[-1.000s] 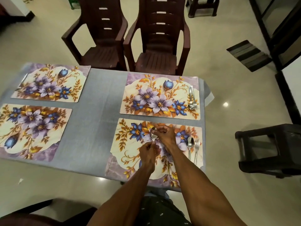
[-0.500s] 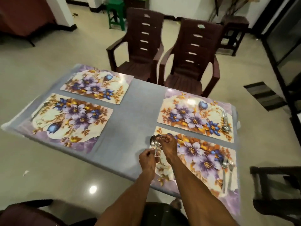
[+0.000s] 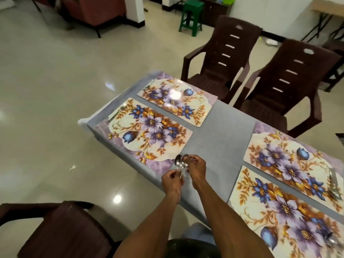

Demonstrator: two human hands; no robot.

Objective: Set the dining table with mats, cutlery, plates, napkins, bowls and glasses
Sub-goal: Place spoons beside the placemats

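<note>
Closest to me, the left hand (image 3: 172, 180) pinches the spoons (image 3: 180, 163) by their handles while the right hand (image 3: 195, 165) grips the bowls, likely separating one. They hover over the tabletop (image 3: 219, 131) edge, by the near-left mat (image 3: 149, 130) awaiting its spoon.

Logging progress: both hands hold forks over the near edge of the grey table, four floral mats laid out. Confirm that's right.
Not quite. The head view shows spoons, not forks: rounded bowls stick up between the left hand and right hand. The rest stands: they are over the near edge of the grey table, four floral mats laid out.
</note>
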